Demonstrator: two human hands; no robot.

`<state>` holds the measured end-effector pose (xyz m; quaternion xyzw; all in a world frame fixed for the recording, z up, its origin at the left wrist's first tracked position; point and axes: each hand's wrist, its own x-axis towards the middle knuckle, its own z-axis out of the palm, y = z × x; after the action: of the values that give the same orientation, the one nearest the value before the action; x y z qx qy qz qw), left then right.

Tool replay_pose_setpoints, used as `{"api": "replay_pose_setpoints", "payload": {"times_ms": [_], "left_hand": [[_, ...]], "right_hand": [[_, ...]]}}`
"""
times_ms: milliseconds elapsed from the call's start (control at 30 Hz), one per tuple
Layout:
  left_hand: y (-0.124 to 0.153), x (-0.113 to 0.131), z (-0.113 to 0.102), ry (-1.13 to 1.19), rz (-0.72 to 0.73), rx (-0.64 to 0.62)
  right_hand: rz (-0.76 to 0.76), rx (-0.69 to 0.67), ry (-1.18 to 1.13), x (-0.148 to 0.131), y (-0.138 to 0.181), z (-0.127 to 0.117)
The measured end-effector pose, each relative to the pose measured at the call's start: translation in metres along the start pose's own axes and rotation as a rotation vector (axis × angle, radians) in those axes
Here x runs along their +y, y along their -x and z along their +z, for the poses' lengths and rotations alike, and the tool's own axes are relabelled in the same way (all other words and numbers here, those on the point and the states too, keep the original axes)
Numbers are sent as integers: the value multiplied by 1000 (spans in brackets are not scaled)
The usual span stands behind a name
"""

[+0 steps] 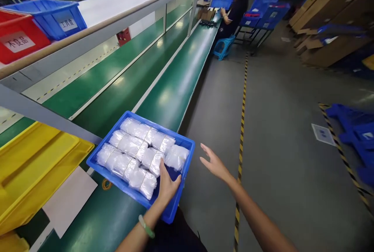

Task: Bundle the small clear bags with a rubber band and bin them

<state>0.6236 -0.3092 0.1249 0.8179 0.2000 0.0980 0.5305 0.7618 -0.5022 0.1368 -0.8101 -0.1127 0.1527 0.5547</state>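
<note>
A blue plastic tray (pixel 189 147) sits on the green bench top, holding several bundles of clear plastic bags (pixel 128 145) tied with rubber bands. My left hand (pixel 168 185) is over the near right corner of this tray, beside the bundles, with thumb and forefinger apart; its other fingers are mostly hidden. A single rounded bundle (pixel 177 157) lies at the right end of the tray. To the right of the tray, above the floor, my right hand (pixel 214 164) is in the air with its fingers apart and nothing in it.
Left of the tray are a yellow bin (pixel 43 158), a white sheet (pixel 71 199) and rubber bands (pixel 106 184). Red (pixel 22 39) and blue (pixel 62 18) boxes stand on the shelf above. A person (pixel 233 10) works farther along the bench, near a blue stool (pixel 224 47).
</note>
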Motion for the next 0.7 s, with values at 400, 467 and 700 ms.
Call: {"api": "replay_pose_setpoints", "payload": {"times_ms": [400,467,700], "left_hand": [[-160,-11,-239,-570,-37,275],[-190,-14,-264,-604,-109,236],[-250,3,-273,-601,-227,-49]], "right_hand": [[495,127,-255,25,46,86],[488,131,-290,19,39,92],[402,247,-443,12,5,113]]}}
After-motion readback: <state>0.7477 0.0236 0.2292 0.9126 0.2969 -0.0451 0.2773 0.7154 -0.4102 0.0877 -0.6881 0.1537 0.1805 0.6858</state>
